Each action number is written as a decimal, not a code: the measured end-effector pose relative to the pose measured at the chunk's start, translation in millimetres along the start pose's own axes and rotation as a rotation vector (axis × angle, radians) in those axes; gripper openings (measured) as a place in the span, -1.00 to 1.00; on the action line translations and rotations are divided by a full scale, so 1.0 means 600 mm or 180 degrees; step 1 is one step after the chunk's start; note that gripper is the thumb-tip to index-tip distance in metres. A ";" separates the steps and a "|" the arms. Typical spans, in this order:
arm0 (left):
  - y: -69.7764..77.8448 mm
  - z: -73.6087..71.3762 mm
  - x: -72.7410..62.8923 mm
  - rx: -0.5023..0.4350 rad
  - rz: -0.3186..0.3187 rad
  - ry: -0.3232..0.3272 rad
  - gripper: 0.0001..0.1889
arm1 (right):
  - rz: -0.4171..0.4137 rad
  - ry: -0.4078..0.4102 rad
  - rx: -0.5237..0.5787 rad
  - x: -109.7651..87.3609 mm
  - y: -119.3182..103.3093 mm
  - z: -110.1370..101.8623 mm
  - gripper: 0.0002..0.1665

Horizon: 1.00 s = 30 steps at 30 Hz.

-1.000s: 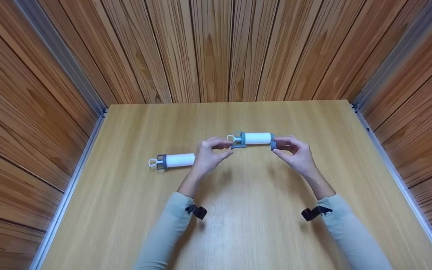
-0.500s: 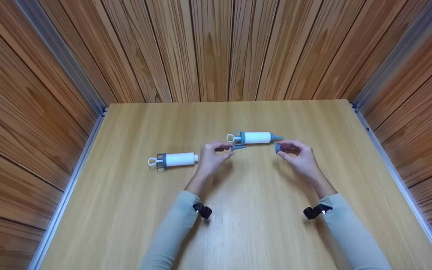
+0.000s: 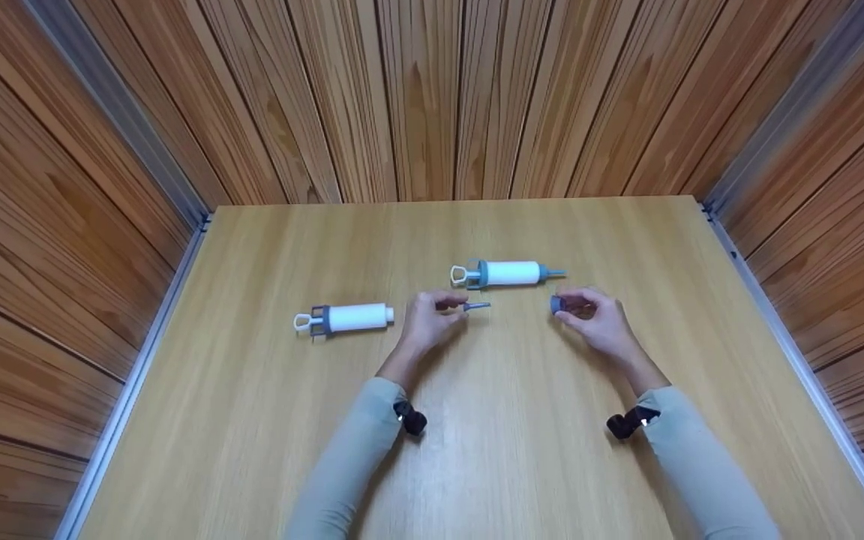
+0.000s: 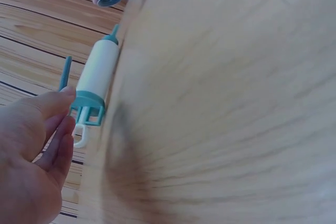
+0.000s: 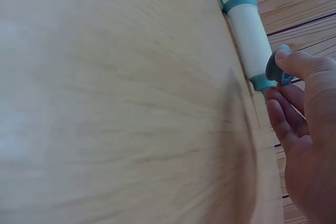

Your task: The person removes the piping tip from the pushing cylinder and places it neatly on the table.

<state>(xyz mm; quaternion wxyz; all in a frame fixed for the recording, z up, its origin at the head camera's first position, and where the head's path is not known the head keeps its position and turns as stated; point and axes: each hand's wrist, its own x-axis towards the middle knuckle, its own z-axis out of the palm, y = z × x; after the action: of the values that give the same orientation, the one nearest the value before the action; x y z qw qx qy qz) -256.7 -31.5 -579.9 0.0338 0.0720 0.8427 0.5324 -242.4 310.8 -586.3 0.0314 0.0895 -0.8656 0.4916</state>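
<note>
Between thumb and fingers, my left hand (image 3: 426, 321) pinches a thin blue-grey nozzle (image 3: 478, 305), its narrow tip pointing right towards the other hand. My right hand (image 3: 598, 324) holds a short round blue-grey cap (image 3: 556, 304) by its edge; its hollow side shows in the left wrist view. A gap separates nozzle and cap. Behind both hands lies a white dessert syringe (image 3: 513, 273) with teal ends, a ring-handled plunger and a nozzle fitted. Left of my left hand, a second syringe (image 3: 357, 317) with a grey-blue collar lies on its side, its front end bare white.
Everything lies on a light wooden table (image 3: 507, 450). Wood-plank walls (image 3: 432, 105) rise behind it and at both sides, with metal rails (image 3: 132, 390) along the side edges.
My right hand has drawn the cap away from the far syringe's front end, to the right and nearer. My left hand has come slightly right and nearer with the nozzle. Both syringes stay put.
</note>
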 end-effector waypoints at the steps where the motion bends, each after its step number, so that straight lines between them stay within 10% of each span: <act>1: -0.002 0.000 0.001 0.0012 -0.0016 -0.0007 -0.67 | 0.0025 -0.0024 -0.0011 0.000 0.001 0.000 -0.56; 18: -0.079 0.014 0.030 0.0503 0.0071 -0.0043 -0.72 | -0.0081 -0.0074 -0.0249 0.002 0.014 0.014 -0.58; 30: -0.058 0.007 0.017 0.0449 0.0045 -0.0103 -0.71 | -0.0041 -0.0136 -0.0430 0.004 0.015 0.015 -0.57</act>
<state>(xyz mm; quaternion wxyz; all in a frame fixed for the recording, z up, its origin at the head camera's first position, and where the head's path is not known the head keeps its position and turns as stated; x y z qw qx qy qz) -269.3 -40.9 -613.1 0.0385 0.0887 0.8770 0.4707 -246.3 307.2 -598.0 0.0221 0.1033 -0.8967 0.4298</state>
